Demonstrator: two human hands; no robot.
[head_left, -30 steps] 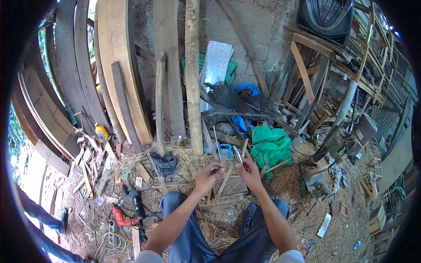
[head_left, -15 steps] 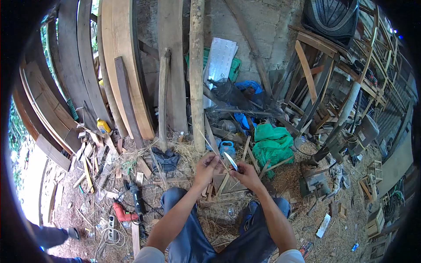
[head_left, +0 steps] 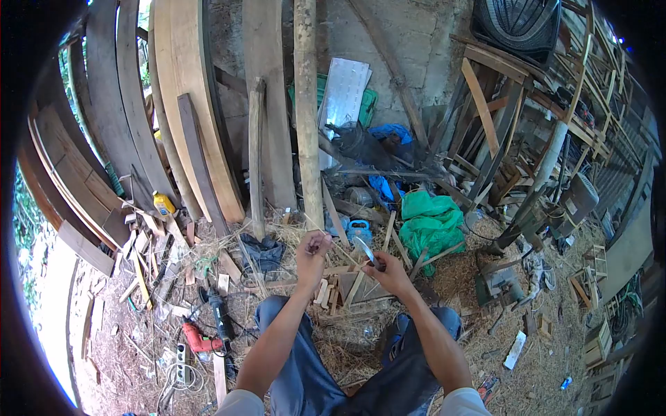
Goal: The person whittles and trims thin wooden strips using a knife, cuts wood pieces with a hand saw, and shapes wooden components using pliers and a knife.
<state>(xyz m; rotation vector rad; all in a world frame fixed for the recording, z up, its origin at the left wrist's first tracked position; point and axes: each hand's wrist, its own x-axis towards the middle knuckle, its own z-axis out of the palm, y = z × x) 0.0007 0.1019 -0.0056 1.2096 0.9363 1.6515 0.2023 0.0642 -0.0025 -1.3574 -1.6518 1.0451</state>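
Note:
My right hand (head_left: 390, 273) is closed round the dark handle of a knife (head_left: 363, 247), its bright blade pointing up and to the left. A thin wooden strip (head_left: 345, 252) runs slantwise between my two hands, its lower end near the fingers of my right hand. Curled fingers of my left hand (head_left: 313, 252) hold the strip near its upper part; the exact grip is partly hidden. Both hands are above the ground in front of my knees, the left one just below the foot of a bamboo pole (head_left: 310, 139).
Wood offcuts and shavings cover the ground. A red power tool (head_left: 199, 340), an angle grinder (head_left: 218, 315) and a power strip (head_left: 182, 364) lie at left. Tall planks (head_left: 184, 90) lean behind. A green bag (head_left: 430, 225) and a blue container (head_left: 359, 231) sit ahead.
My left hand has moved left and slightly up, away from the knife. The knife has tilted further left in my right hand. Another person's leg at lower left has mostly gone out of view.

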